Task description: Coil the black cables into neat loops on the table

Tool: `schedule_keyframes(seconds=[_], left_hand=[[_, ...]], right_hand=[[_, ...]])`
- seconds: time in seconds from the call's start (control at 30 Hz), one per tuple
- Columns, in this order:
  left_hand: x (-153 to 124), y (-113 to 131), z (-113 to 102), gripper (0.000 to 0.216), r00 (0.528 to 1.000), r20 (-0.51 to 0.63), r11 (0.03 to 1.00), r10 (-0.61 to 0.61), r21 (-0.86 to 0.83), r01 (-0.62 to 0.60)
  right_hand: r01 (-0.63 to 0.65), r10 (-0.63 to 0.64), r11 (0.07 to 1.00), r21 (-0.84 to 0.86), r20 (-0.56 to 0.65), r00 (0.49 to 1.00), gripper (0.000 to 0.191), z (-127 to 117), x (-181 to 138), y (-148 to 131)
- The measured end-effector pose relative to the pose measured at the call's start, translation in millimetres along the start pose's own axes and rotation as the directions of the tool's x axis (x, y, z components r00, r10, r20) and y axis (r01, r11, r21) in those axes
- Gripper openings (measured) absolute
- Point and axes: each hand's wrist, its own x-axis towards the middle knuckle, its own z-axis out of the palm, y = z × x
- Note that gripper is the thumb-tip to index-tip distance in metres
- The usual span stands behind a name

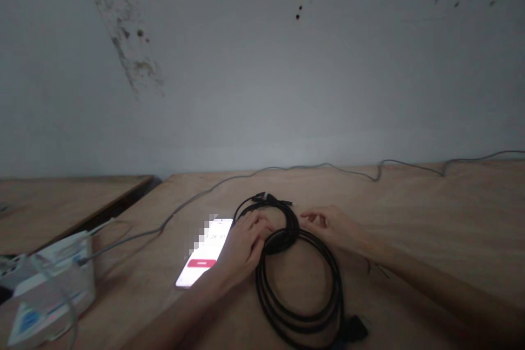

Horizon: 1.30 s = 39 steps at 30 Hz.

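In the head view, I find the black cable (283, 239) coiled in two overlapping loops between the hands, its long axis running away from the far edge of the table (430, 213) and slanting right. My left hand (245, 240) is nearer, palm down over the far loop, fingers bent; whether they grip, I can't tell. My right hand (334, 225) sits just right of the coil, fingers half curled, nothing visible in them.

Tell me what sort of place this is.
Probably a plain indoor work area, though its exact use is unclear: a wood-toned table against a marked wall with small holes, and a coiled black cable on the tabletop.
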Motion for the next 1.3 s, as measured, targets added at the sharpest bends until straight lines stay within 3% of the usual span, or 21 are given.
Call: schedule_keyframes(seconds=[0.07,0.17,0.27,0.47,0.63,0.73,0.87,1.03,1.13,1.3], left_hand=[[5,-7,-7,0.042,0.983,0.145,0.994,0.111,-0.008,-0.111],[9,-13,-17,0.048,0.894,0.374,0.966,0.249,-0.023,-0.259],[9,-13,-24,0.044,0.845,0.451,0.945,0.289,0.010,-0.328],[4,-11,-37,0.030,0.827,0.439,0.915,0.352,0.026,-0.403],[-7,-18,-45,0.037,0.817,0.460,0.907,0.347,0.057,-0.417],[-14,-17,-49,0.045,0.785,0.499,0.893,0.367,0.048,-0.448],[-19,-16,-48,0.030,0.748,0.539,0.868,0.386,0.063,-0.493],[-21,-27,-42,0.017,0.755,0.453,0.788,0.473,0.165,-0.593],[-21,-29,-42,0.027,0.755,0.382,0.740,0.533,0.222,-0.635],[-18,-28,-41,0.029,0.838,0.293,0.805,0.460,0.262,-0.533]], right_hand=[[-0.037,0.036,0.998,-0.049,-0.030,0.999,0.040,-4,-2,10],[-0.102,0.095,0.985,-0.136,-0.058,0.994,0.042,-15,-19,26],[-0.131,0.120,0.977,-0.168,-0.073,0.990,0.045,-27,-42,35],[-0.206,0.191,0.973,-0.106,-0.136,0.972,0.048,-31,-71,42],[-0.248,0.235,0.966,-0.075,-0.149,0.960,0.048,-24,-72,49],[-0.226,0.208,0.968,-0.111,-0.153,0.966,0.048,-23,-72,51],[-0.214,0.198,0.972,-0.095,-0.152,0.968,0.048,-26,-73,51],[-0.213,0.201,0.973,-0.087,-0.133,0.971,0.051,-27,-75,54],[-0.213,0.195,0.970,-0.118,-0.147,0.970,0.051,-26,-75,58],[-0.230,0.210,0.961,-0.151,-0.134,0.968,0.051,-26,-73,65]])
